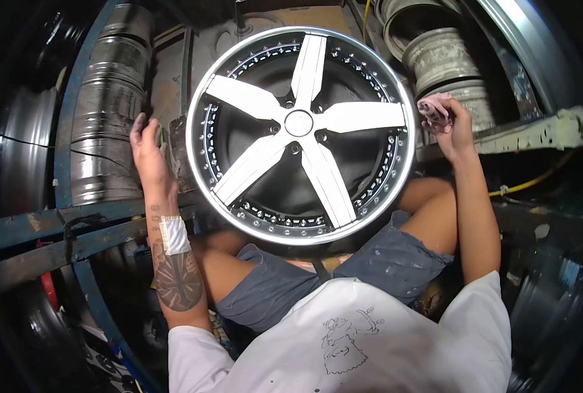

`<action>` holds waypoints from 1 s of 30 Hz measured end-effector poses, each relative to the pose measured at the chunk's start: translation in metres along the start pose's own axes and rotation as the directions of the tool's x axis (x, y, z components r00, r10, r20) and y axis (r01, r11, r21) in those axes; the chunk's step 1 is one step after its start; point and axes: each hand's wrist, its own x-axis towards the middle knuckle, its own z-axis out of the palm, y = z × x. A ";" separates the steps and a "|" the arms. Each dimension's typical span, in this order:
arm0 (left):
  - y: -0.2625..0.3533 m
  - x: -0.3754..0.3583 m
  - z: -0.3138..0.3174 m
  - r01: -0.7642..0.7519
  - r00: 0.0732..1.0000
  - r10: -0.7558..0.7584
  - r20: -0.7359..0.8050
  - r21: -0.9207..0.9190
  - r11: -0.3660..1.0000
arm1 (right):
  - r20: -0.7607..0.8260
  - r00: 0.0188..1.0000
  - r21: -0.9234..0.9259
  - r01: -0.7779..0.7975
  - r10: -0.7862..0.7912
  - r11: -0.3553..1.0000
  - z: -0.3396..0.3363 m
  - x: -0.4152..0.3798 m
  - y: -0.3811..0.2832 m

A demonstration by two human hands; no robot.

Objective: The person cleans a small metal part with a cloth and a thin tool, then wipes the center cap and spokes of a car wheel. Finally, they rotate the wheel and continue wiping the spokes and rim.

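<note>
A large five-spoke car wheel rim (363, 118) with white spokes, a round centre cap and a polished outer lip faces up in front of me, above my knees. To its right, my right hand (457, 131) is closed around a crumpled pink cloth (437, 110) with dark stains. The cloth is close to the lip, apparently apart from it. On the left side, my left hand (149, 154) is raised beside the rim, fingers stretched upward and darkened at the tips. It looks apart from the rim and holds nothing I can make out.
Stacked metal wheel barrels (108, 118) stand at the left behind a blue metal frame (65, 124). More worn barrels (443, 62) are stacked at the upper right. A pale beam (534, 134) and a yellow hose (534, 182) run along the right.
</note>
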 end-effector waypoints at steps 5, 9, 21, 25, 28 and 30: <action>-0.033 0.011 -0.010 0.026 0.987 -0.060 0.150 0.220 0.975 | 0.116 0.985 -0.413 0.163 -0.126 0.896 -0.015 0.058 0.002; -0.043 0.011 -0.019 -0.231 0.956 0.028 0.293 0.686 0.690 | -0.010 1.000 -0.356 -0.011 0.008 0.934 0.021 0.058 0.001; -0.040 0.033 -0.018 0.087 0.869 -0.378 0.320 0.652 0.753 | 0.096 0.994 -0.482 0.000 0.053 0.876 0.033 0.072 -0.010; -0.031 0.025 -0.006 -0.002 0.934 -0.273 0.229 0.770 0.638 | 0.046 0.979 -0.505 0.193 -0.197 0.841 0.055 0.074 -0.009; -0.011 0.013 0.006 -0.163 0.946 -0.176 0.272 0.870 0.466 | 0.146 0.972 -0.438 0.229 -0.183 0.869 0.082 0.070 0.006; 0.004 0.002 0.008 -0.301 0.913 -0.129 0.388 0.852 0.428 | 0.156 0.985 -0.449 0.131 -0.067 0.884 0.095 0.064 0.026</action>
